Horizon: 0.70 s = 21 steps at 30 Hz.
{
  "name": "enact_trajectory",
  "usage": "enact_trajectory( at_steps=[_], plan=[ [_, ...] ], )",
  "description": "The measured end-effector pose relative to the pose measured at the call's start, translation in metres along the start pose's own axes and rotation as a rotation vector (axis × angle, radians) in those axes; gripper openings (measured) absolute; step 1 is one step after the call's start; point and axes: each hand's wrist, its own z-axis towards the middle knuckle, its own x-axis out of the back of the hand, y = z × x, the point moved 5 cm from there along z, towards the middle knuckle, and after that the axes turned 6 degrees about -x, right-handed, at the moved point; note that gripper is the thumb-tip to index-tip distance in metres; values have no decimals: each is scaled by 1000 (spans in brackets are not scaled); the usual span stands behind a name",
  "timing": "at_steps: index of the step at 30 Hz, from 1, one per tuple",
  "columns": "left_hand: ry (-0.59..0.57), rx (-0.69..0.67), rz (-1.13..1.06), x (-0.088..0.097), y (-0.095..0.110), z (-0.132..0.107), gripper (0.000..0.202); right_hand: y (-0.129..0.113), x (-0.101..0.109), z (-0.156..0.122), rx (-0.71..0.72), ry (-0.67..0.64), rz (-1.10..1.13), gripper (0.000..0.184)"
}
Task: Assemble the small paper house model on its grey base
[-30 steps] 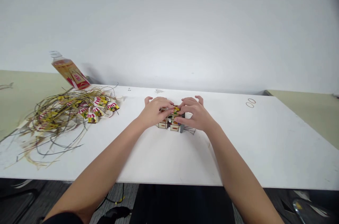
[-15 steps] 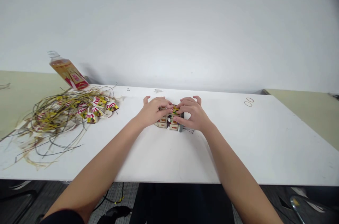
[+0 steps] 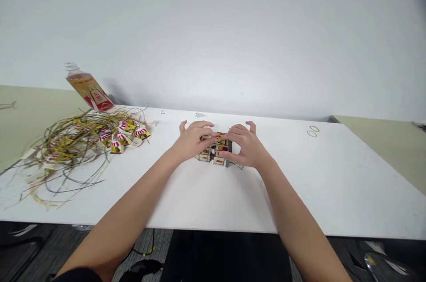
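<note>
Left hand (image 3: 195, 141) and right hand (image 3: 248, 145) flank the little printed house (image 3: 218, 160), equally near, fingers at its top, clenched or loose, can't tell! It sits well inside the table (image 3: 346, 184)'s front edge.

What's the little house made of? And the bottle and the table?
House: maybe card or thin wood, because it has flat panels with colourful printed windows; it's too small to tell if it's shiny.
Bottle: probably smooth plastic, since its shoulder is see-through, though glass is possible.
Table: perhaps a coated board, as its top looks flat, smooth and white.
</note>
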Motion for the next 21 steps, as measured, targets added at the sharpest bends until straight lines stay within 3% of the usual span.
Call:
enact_trajectory(
  at_steps=[14, 18, 21],
  plan=[
    [91, -24, 39, 0, 8, -4, 18, 2, 5, -2, -95, -45, -9, 42],
    [125, -40, 22, 1, 5, -3, 21, -1, 8, -4, -103, -62, 103, 34],
    [134, -40, 0, 1, 0, -2, 21, 5, 8, -3, -163, 11, 151, 23]
  ],
)
